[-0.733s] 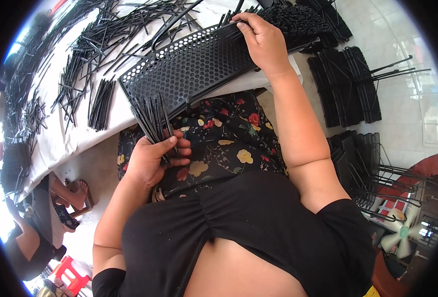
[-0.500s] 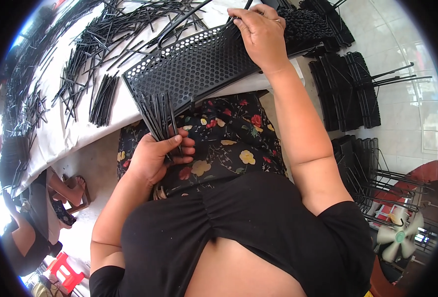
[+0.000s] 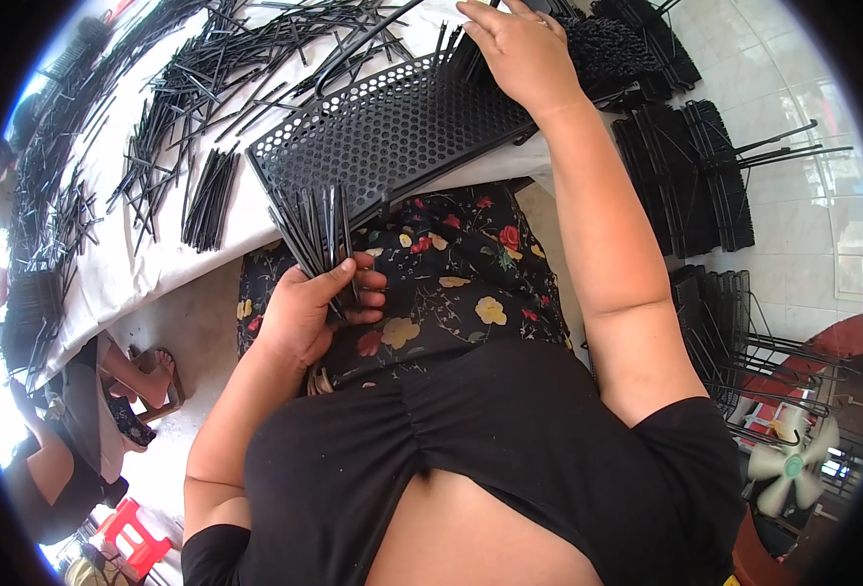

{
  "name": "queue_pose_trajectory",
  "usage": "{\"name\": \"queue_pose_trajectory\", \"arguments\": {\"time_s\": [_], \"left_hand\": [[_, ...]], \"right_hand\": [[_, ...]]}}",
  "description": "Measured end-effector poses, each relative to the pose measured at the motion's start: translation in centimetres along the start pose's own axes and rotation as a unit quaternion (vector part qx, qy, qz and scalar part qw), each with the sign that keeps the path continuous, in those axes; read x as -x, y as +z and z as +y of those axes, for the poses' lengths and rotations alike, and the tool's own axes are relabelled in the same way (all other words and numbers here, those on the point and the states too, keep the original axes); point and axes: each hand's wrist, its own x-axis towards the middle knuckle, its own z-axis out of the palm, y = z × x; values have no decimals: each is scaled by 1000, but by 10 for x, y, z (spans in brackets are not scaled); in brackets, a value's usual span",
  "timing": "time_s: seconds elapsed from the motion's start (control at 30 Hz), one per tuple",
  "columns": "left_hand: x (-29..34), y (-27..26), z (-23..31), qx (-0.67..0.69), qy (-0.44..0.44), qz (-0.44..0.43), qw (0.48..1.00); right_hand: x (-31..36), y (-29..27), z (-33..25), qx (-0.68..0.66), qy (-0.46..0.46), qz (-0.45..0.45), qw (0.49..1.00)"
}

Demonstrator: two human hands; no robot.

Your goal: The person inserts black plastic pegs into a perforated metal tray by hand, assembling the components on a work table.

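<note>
My left hand is closed round a loose bundle of thin black strips, held upright over my lap at the near left corner of a black perforated panel. The panel lies slanted across the table edge, its round holes bare on the left. At its far right, black strips stand packed close together in the holes. My right hand is above the panel beside several standing strips. Its fingers look stretched and apart, the tips partly cut off by the upper edge.
Heaps of loose black strips cover the white-covered table, with a small neat bundle near its edge. Black racks with long wires stand at the right, above a fan. Another person's foot and a red stool are at lower left.
My right hand has moved slightly to the right and up, and its pinched fingers have spread. Strips beside it are more exposed. My left hand keeps its bundle almost in place.
</note>
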Motion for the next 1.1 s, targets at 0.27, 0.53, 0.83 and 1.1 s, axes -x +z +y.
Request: {"name": "queue_pose_trajectory", "arguments": {"time_s": [0.27, 0.53, 0.83, 1.1], "left_hand": [[2, 3, -2, -9, 15, 18, 1000], [2, 6, -1, -14, 25, 21, 999], [2, 8, -2, -29, 36, 33, 998], [0, 10, -3, -38, 42, 30, 998]], "right_hand": [[11, -19, -16, 32, 42, -113, 992], [4, -9, -6, 48, 21, -106, 993], [1, -22, -8, 7, 37, -126, 991], [12, -25, -5, -85, 7, -104, 991]]}}
